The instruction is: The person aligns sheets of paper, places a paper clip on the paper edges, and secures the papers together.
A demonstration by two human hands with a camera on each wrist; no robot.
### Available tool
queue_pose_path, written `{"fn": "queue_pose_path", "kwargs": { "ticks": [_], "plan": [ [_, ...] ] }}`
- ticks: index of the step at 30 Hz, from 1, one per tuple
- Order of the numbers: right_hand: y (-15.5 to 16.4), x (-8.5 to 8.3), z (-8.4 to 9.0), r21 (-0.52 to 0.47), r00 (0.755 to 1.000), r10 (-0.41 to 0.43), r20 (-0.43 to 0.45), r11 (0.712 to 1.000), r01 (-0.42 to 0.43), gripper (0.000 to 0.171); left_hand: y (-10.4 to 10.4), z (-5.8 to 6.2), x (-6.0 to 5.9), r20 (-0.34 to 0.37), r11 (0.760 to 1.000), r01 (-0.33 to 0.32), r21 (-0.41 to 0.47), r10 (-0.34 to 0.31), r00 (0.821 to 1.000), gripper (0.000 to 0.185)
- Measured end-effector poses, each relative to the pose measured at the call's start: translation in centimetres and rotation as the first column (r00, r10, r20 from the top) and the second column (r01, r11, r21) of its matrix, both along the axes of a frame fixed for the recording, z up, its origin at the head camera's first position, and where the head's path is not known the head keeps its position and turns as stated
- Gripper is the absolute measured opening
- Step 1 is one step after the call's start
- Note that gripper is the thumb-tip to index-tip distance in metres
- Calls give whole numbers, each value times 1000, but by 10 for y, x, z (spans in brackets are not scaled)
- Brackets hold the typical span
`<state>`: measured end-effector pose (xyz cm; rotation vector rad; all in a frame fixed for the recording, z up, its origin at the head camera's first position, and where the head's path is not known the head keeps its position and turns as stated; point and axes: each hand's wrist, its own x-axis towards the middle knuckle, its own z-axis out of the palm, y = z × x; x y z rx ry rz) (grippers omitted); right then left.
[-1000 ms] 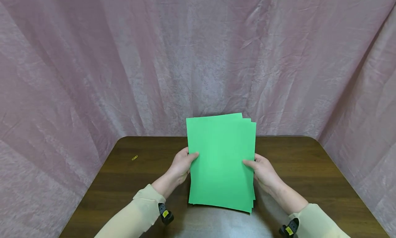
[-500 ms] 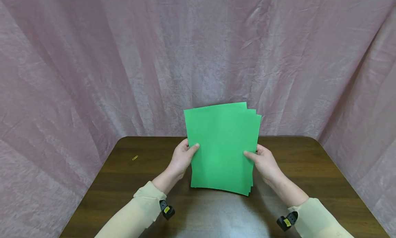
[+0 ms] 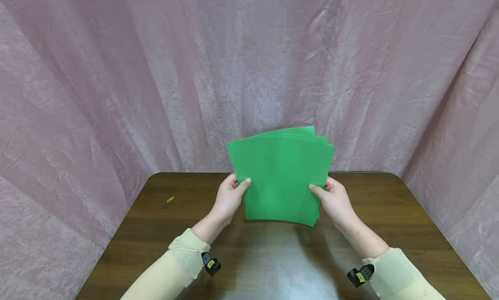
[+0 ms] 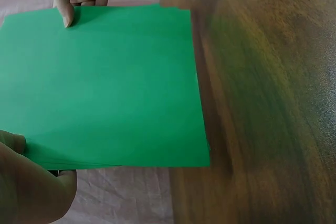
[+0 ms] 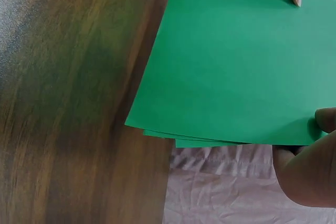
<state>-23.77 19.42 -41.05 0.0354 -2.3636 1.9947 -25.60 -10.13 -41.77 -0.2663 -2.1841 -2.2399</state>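
Several green paper sheets (image 3: 282,179) are held up above the table in a loose stack, their edges fanned out of line at the top and right. My left hand (image 3: 229,198) pinches the stack's left edge, thumb on the front face and fingers behind. On the opposite edge my right hand (image 3: 337,204) grips the sheets the same way. The paper bows slightly between the hands. In the left wrist view the sheets (image 4: 105,87) show a nearly even lower edge; in the right wrist view staggered corners of the sheets (image 5: 220,66) stick out.
A yellow paper clip (image 3: 170,199) lies on the left part of the brown wooden table (image 3: 390,222). Pink curtains (image 3: 249,66) hang behind the table and along its sides.
Both hands have lifted the sheets a little. The stack's lower edge has swung up and away from me, so the sheets look shorter and more tilted. The paper clip has not moved.
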Motion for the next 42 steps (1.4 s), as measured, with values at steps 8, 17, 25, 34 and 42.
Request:
{"fn": "queue_pose_path", "kwargs": {
  "ticks": [8,17,25,34,42],
  "plan": [
    [0,-1,-2,16,999,-11,-49,1000,12,29,0,0,0,-27,1000,21,-7,-22,999,27],
    [-1,-2,-7,3,997,-13,-73,1000,13,28,2,-3,0,-18,1000,1,-4,-1,1000,25],
    [-4,-1,-12,-18,997,-23,-75,1000,21,27,3,-3,2,-20,1000,-12,-1,12,1000,24],
    [-5,0,-14,-21,998,-30,-57,999,29,29,3,-7,3,-33,999,-13,-33,12,999,29],
    [-6,-1,-20,-43,998,-43,-56,998,41,28,6,-9,2,-39,999,-13,-40,12,999,28]
  ]
}}
